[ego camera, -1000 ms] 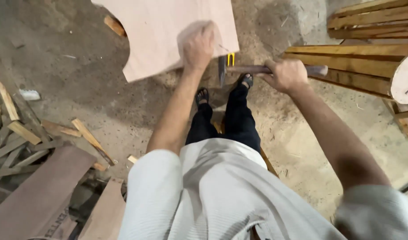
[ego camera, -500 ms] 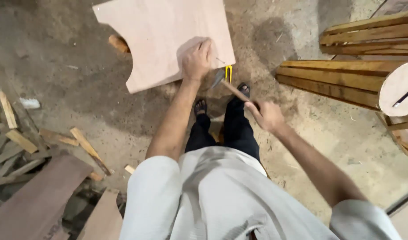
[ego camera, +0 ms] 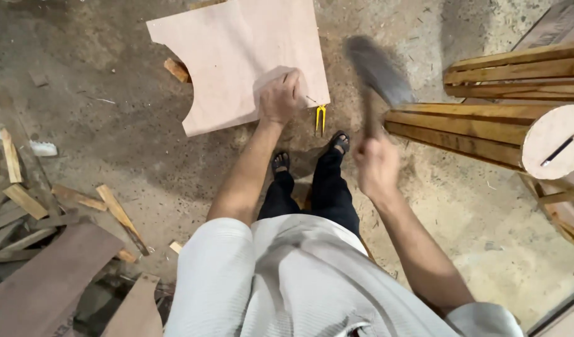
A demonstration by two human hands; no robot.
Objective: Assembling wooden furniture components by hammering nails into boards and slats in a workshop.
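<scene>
From the head camera: seemed mid-swing in a hammering step, judging by the blur. Held the hammer (ego camera: 377,72) high in the right hand (ego camera: 376,165), fingers clamped round the handle, head smeared with motion above the slatted wooden frame (ego camera: 462,128). Pressed the left hand (ego camera: 279,97) down on the near right corner of the pale board (ego camera: 231,56), which lay flat on the dusty floor (ego camera: 112,137) just ahead of the sandalled feet; fingers curled together, apparently pinching what looked like a nail (ego camera: 309,98) at the board's edge, though too small to be sure. Next called, probably, for a straight, measured blow clear of those fingertips, with the board kept from sliding. Left arm stretched forward and nearly straight; right arm bent, wrist cocked back. Yellow-handled tool (ego camera: 321,118) just beside the board's corner; wood scraps (ego camera: 24,200) well off to the left.
</scene>
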